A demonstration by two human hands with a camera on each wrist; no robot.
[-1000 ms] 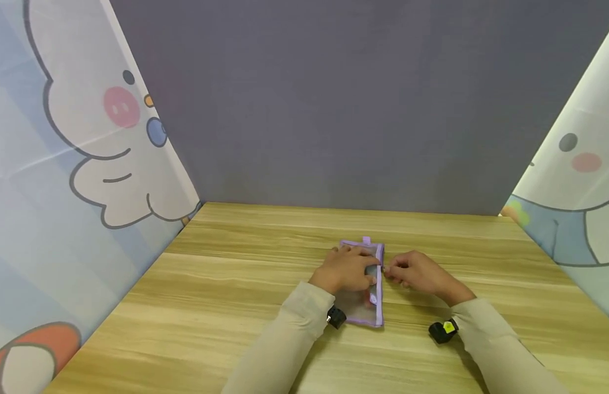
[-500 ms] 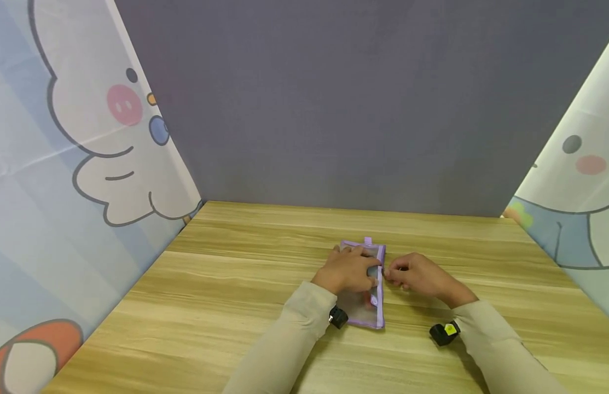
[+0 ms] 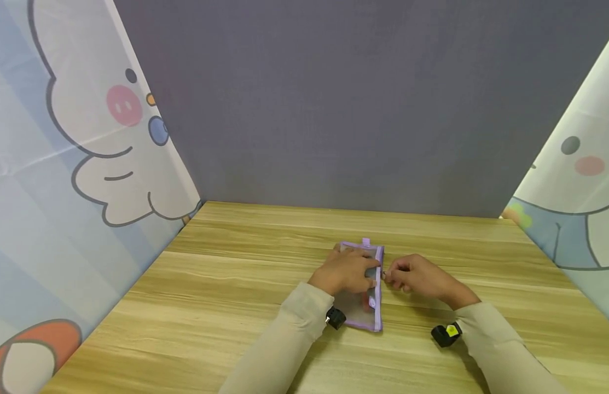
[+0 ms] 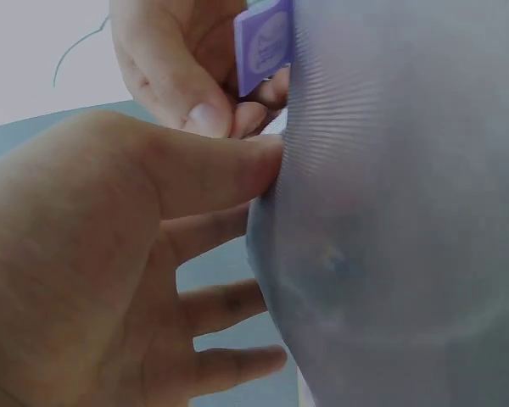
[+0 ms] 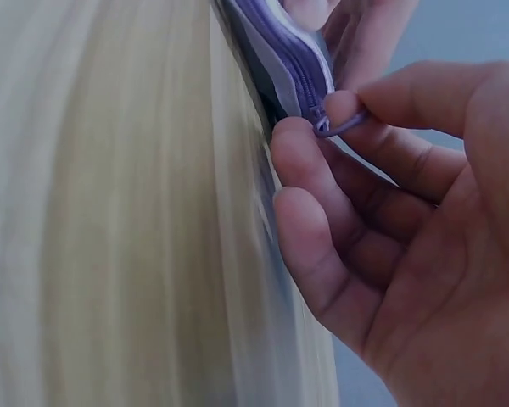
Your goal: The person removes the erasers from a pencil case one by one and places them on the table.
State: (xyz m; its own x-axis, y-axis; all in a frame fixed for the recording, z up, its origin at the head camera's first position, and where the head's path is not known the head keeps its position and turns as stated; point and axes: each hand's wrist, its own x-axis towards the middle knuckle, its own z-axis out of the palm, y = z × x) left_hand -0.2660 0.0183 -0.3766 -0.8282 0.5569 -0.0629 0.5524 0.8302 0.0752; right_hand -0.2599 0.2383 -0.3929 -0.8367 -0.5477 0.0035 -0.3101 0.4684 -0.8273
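Observation:
A mesh pouch (image 3: 355, 312) with purple trim lies on the table, its zipper edge facing right. My left hand (image 3: 344, 272) rests across it with fingers spread and extended, fingertips pressing near the zipper edge. In the left wrist view its thumb (image 4: 229, 170) lies against the mesh, below a purple tag (image 4: 265, 49). At the pouch's right edge, my right hand (image 3: 416, 277) pinches the zipper pull (image 5: 349, 125) between thumb and index finger. Purple zipper teeth (image 5: 305, 75) run up from the slider. Something reddish shows blurred through the mesh, partly hidden by the left hand.
The wood-grain table (image 3: 225, 262) stretches around the pouch on all sides. A grey panel (image 3: 343, 109) stands along its back edge, with cartoon-printed curtains (image 3: 102, 180) at the sides. A small black camera (image 3: 444, 335) sits on the right wrist.
The right hand's pinching fingers have shifted slightly along the zipper edge toward the person. The left hand and the pouch stay nearly in place.

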